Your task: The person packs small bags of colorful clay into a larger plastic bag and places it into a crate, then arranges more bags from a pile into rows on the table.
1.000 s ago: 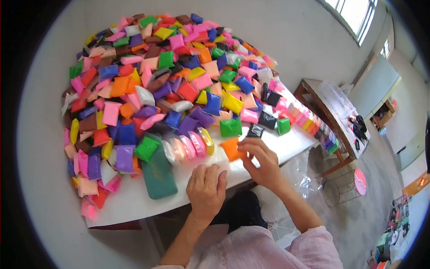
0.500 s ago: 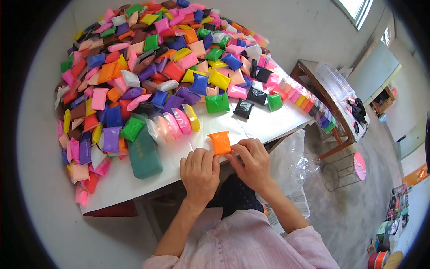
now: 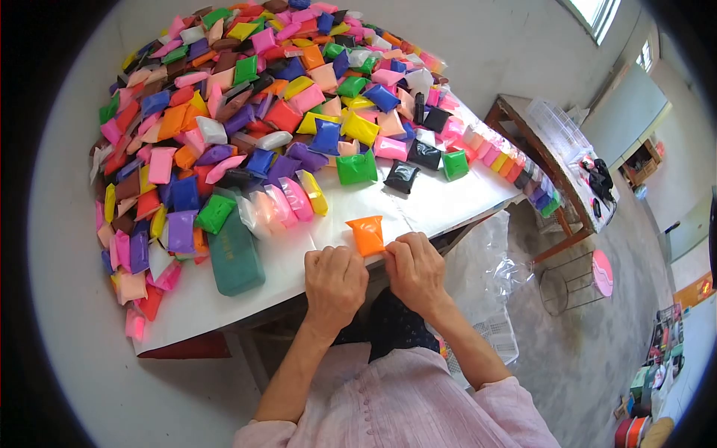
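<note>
An orange packet [image 3: 367,235] lies at the front edge of the white-covered table, between and just above my hands. My right hand [image 3: 415,270] has its fingers curled together at the packet's lower right corner, pinching it. My left hand [image 3: 335,282] is closed at the table edge, left of the packet; what its fingers hold, if anything, is hidden. Left of them stands a green case [image 3: 236,257], beside a row of clear-wrapped pink and yellow packets [image 3: 296,199]. A green packet [image 3: 357,168] and a black packet [image 3: 402,177] lie behind the orange one.
A large heap of coloured packets [image 3: 224,134] covers the table's back and left. A row of small packets [image 3: 515,168] runs along its right end. Beyond are a side table [image 3: 571,172], a pink-topped stool [image 3: 602,273] and clear plastic sheeting [image 3: 478,261].
My right hand's fingers have curled in tighter and moved slightly left and up. My left hand has closed more and moved slightly right. The orange packet stays nearly in place.
</note>
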A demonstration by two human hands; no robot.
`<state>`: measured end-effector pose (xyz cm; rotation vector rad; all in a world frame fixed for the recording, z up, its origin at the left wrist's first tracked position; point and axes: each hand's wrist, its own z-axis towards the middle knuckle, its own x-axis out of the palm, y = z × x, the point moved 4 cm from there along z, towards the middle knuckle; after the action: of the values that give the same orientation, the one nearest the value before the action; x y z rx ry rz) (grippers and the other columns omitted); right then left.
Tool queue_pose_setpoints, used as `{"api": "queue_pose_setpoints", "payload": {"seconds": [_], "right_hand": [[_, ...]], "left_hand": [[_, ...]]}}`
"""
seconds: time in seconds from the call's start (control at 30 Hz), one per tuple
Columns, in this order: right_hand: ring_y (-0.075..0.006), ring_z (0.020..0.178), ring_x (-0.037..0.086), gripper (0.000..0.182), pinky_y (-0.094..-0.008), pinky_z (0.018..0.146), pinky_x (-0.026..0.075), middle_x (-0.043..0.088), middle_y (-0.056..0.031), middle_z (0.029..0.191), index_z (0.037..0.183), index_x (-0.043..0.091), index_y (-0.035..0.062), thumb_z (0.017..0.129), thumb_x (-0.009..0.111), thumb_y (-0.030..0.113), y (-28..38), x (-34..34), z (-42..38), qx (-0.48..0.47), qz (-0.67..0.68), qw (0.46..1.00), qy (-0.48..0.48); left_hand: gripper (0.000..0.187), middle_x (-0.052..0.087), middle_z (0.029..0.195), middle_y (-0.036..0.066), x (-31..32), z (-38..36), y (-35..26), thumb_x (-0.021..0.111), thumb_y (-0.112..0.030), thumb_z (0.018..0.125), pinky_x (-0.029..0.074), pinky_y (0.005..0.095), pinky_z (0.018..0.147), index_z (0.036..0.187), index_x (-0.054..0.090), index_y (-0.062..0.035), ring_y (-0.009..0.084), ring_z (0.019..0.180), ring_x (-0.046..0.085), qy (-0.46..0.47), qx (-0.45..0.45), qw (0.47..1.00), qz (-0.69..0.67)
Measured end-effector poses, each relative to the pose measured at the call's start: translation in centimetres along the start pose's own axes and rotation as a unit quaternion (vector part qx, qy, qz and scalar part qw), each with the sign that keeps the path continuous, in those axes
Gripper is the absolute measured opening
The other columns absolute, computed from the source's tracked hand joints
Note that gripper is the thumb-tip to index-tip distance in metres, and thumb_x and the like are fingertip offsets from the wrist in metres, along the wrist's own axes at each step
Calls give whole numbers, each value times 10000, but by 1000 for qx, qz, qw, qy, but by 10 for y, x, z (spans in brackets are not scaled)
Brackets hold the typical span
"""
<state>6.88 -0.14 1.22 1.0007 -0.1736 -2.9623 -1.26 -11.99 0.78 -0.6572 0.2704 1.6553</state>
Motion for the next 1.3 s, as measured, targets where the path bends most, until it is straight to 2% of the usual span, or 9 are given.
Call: {"api": "queue_pose_setpoints", "payload": {"seconds": [0.37, 0.5, 0.8, 0.9, 1.0, 1.1, 1.2, 1.23, 1.3], "right_hand": [[-238, 693, 541, 105, -331, 589, 441, 512, -85, 798, 865, 545, 50, 829, 643, 42, -3, 4, -13, -24, -23, 999, -16], [-261, 726, 557, 209, -337, 645, 482, 524, -110, 852, 927, 566, 16, 739, 653, -10, -2, 7, -15, -39, 11, 999, -4], [-284, 778, 606, 247, -343, 672, 504, 592, -123, 930, 1013, 588, -3, 775, 654, 1, 7, -4, -11, -28, 61, 997, -23], [-270, 749, 621, 230, -341, 651, 503, 620, -123, 922, 1058, 593, -5, 847, 666, 49, 6, -5, -11, 142, 254, 956, -25], [-235, 725, 633, 289, -326, 651, 506, 650, -122, 908, 1090, 599, -8, 881, 714, 154, 13, -18, 2, 228, 284, 932, -2], [-192, 731, 636, 411, -310, 666, 510, 666, -106, 901, 1102, 606, -7, 829, 786, 243, 15, -22, 11, 283, 260, 923, 31], [-187, 730, 642, 460, -304, 671, 514, 673, -92, 878, 1117, 607, -7, 803, 809, 261, 12, -19, 11, 336, 334, 878, 62], [-194, 744, 644, 448, -311, 680, 516, 671, -97, 890, 1117, 606, -6, 801, 806, 240, 12, -21, 11, 324, 324, 887, 58], [-208, 771, 648, 427, -325, 698, 520, 668, -105, 914, 1117, 604, -4, 796, 798, 198, 10, -22, 10, 298, 303, 904, 49]], "left_hand": [[129, 505, 864, 112, 1, -4, 1, 654, -49, 782, 398, 409, 728, 877, 574, -17, 280, 759, 511, -10, 15, 1000, -7], [127, 526, 890, 126, 1, -9, 0, 653, -49, 802, 408, 418, 750, 900, 585, -5, 293, 788, 527, -12, 7, 1000, 1], [158, 570, 960, 143, -5, -22, -3, 656, -41, 846, 414, 423, 773, 981, 610, 24, 297, 808, 545, -73, 34, 996, 30], [161, 594, 955, 110, -10, -23, -7, 673, -69, 845, 407, 397, 766, 982, 629, 5, 247, 784, 557, -84, 81, 990, 75], [164, 619, 931, 63, -18, -17, -10, 705, -105, 831, 394, 362, 757, 971, 658, -34, 186, 756, 558, -90, 135, 975, 154], [161, 635, 915, 31, -24, -11, -12, 735, -129, 810, 383, 338, 753, 951, 680, -75, 147, 754, 556, -118, 184, 952, 213], [175, 640, 946, 15, -27, -8, -12, 745, -166, 799, 379, 319, 735, 955, 688, -111, 125, 736, 545, -120, 204, 946, 220], [182, 640, 963, 11, -29, -7, -12, 745, -182, 797, 379, 311, 726, 960, 688, -123, 118, 725, 540, -115, 206, 947, 217], [228, 642, 995, 27, -34, 0, -13, 745, -203, 804, 391, 324, 732, 997, 676, -105, 133, 737, 548, -83, 146, 976, 135]]}}
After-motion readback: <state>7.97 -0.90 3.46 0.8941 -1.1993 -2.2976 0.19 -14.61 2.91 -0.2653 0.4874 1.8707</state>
